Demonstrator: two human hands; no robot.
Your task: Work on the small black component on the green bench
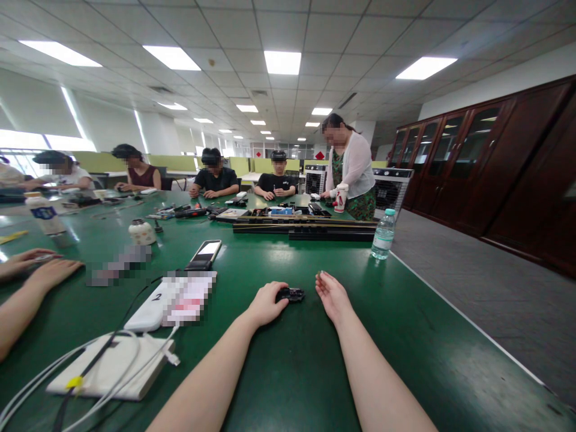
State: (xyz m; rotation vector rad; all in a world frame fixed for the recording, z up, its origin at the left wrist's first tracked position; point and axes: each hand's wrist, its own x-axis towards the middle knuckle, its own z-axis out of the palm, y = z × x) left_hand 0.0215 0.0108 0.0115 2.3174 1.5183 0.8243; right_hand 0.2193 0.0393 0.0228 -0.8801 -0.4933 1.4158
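On the green table, my left hand point(269, 305) is closed around the near end of a small black computer mouse point(294, 294). Its top seems to be off, with dark inner parts showing. A short gap to the right of the mouse, my right hand point(333, 298) is raised slightly with the thumb and fingertips pinched together. A tiny dark speck shows at those fingertips, too small to name. The palm of the right hand faces the mouse.
A water bottle point(383, 235) stands near the right edge. Long black rails point(310, 228) lie across the back. At left are a phone point(204, 254), a white power bank point(153, 305), a white box point(110, 367) with cables, and a neighbour's hands point(49, 270). Several people sit beyond.
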